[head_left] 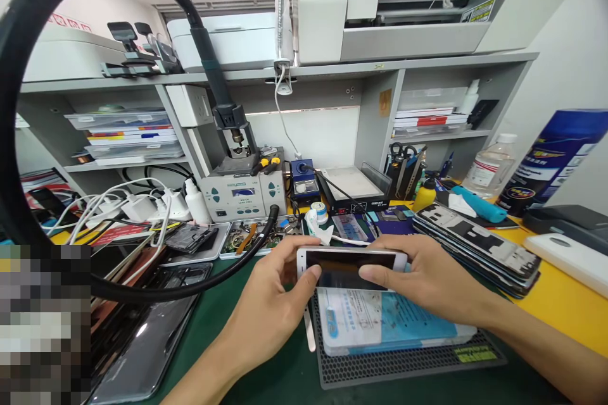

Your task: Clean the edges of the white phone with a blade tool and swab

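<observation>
A white-framed smartphone (349, 273) with a dark screen is held sideways between both hands. My left hand (280, 294) grips its left end, thumb on the screen and fingers behind. At the other end, my right hand (422, 269) closes round the phone, its thumb lying across the glass. Beneath the phone is a blue and white flat package (403, 323), resting on a dark perforated mat (408, 364). A thin pale strip-like tool (310, 332) lies beside the mat's left edge, close to my left hand.
A black hose (161, 294) loops across the left side from a hot-air station (244, 193). Stacked phone parts (479, 243) lie at right, near a blue spray can (555, 161). Phone back covers (147, 335) pile up at left. A tray of small parts (232, 237) sits behind my left hand.
</observation>
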{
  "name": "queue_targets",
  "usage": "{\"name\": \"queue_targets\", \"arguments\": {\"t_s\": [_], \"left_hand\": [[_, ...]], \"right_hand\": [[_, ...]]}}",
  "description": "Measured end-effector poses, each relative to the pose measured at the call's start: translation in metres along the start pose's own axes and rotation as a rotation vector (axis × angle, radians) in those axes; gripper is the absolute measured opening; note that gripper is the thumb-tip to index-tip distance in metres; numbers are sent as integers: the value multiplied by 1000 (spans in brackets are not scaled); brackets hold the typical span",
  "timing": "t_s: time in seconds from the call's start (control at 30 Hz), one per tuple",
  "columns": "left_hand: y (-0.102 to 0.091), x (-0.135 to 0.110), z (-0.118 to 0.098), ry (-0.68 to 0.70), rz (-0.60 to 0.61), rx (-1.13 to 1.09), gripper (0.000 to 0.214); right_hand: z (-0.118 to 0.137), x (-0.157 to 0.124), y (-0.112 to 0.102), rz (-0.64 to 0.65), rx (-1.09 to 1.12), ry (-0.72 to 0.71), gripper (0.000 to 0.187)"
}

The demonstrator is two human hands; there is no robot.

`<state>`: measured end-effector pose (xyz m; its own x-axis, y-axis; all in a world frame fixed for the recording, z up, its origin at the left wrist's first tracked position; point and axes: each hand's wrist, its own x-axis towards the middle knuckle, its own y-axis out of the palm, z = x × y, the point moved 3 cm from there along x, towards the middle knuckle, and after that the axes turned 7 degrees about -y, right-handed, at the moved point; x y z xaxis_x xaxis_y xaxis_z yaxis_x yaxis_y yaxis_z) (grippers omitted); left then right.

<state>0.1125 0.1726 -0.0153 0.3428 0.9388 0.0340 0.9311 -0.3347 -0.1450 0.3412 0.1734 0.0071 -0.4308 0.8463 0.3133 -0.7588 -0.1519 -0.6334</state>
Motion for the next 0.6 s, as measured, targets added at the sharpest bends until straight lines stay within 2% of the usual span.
{"name": "queue_targets", "arguments": {"t_s": [0.27,0.37,0.5,0.6], "left_hand": [[-3,0,5,40,15,66,30],[-4,1,7,111,-31,193,25],[-5,0,8,275,-129,442,20],[-3,0,9,348,-113,519,20]], "right_hand": [[-7,1,-2,41,119,125,27],[-6,-1,-1,8,29,58,26],[-5,-1,-1,-32,-96,-37,25],[-7,1,1,-34,-163,-78,21]]}}
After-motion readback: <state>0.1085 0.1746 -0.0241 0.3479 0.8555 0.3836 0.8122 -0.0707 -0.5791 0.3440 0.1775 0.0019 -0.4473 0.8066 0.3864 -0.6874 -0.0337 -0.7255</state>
